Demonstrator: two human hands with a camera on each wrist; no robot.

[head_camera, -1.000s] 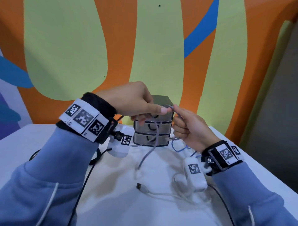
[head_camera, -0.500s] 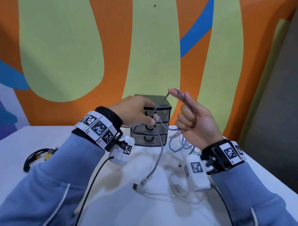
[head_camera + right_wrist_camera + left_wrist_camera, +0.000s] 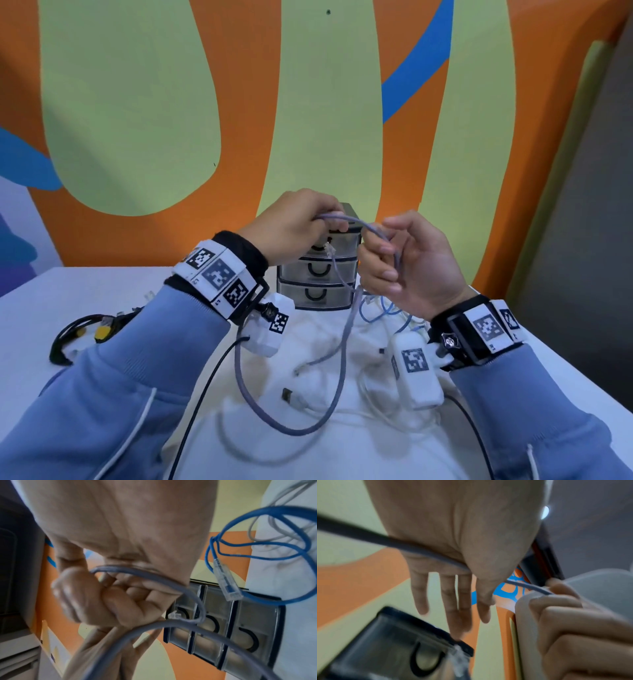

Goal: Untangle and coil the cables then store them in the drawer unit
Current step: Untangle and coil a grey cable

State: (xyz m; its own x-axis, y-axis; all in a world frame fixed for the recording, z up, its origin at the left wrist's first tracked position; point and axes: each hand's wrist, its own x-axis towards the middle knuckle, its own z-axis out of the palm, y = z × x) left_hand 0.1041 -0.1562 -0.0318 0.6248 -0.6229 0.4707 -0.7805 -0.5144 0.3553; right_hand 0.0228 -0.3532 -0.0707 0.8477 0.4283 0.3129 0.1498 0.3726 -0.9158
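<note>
A grey cable [image 3: 301, 432] runs between both hands and hangs in a long loop down to the white table [image 3: 102, 291]. My left hand [image 3: 301, 219] grips it in front of the drawer unit [image 3: 318, 294]; in the left wrist view the grey cable [image 3: 368, 536] crosses the palm under the thumb. My right hand [image 3: 404, 260] pinches a small turn of the grey cable [image 3: 154, 580] with curled fingers. Its clear plug [image 3: 329, 248] dangles between the hands. The unit's three drawers are closed.
A tangled blue cable [image 3: 387, 310] lies right of the drawer unit. A white cable [image 3: 342, 411] with a dark USB plug [image 3: 287, 394] sprawls on the near table. Black cables with a yellow plug [image 3: 99, 330] lie at the left. A painted wall stands behind.
My right hand has come down from its raised position and closed in on the left hand. The grey cable now forms a longer loop hanging toward me.
</note>
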